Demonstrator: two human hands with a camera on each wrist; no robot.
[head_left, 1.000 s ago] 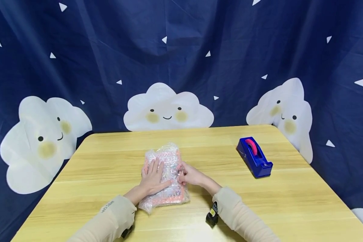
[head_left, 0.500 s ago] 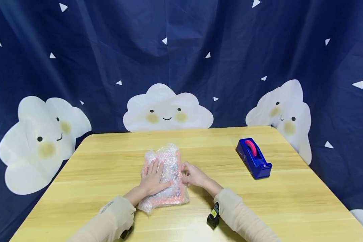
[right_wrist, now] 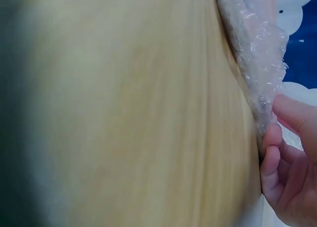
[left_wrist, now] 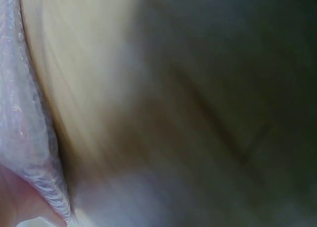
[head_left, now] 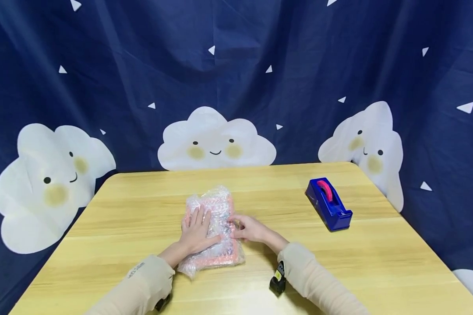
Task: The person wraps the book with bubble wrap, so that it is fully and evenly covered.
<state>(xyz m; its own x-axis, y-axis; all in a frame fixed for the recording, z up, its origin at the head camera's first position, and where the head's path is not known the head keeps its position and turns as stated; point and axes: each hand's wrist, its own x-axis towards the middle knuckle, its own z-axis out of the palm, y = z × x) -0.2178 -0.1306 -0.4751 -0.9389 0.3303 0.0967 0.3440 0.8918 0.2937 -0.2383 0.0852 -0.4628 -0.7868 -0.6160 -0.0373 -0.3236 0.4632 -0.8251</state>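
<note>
A flat rectangular item with a pink border, wrapped in clear bubble wrap (head_left: 220,205), lies on the table. My left hand (head_left: 196,234) rests on its left half, fingers spread and straight. In the left wrist view, part of that hand (left_wrist: 25,202) shows against the bubble wrap (left_wrist: 25,113). At the right edge of the package, my right hand (head_left: 252,228) has bent fingers and pinches the wrap. The right wrist view shows this hand (right_wrist: 297,162) with its digits curled at the edge of the wrap (right_wrist: 257,64); what lies under the fingertips is partly hidden.
A blue tape dispenser (head_left: 331,208) with a pink roll core (head_left: 325,190) stands on the right side of the wooden table (head_left: 142,205). Behind the table hangs a dark blue curtain (head_left: 142,52) with clouds and white triangles.
My right hand drew slightly right off the package's edge, then came back left onto it. My left hand has stayed on the package, and the view has shifted a little.
</note>
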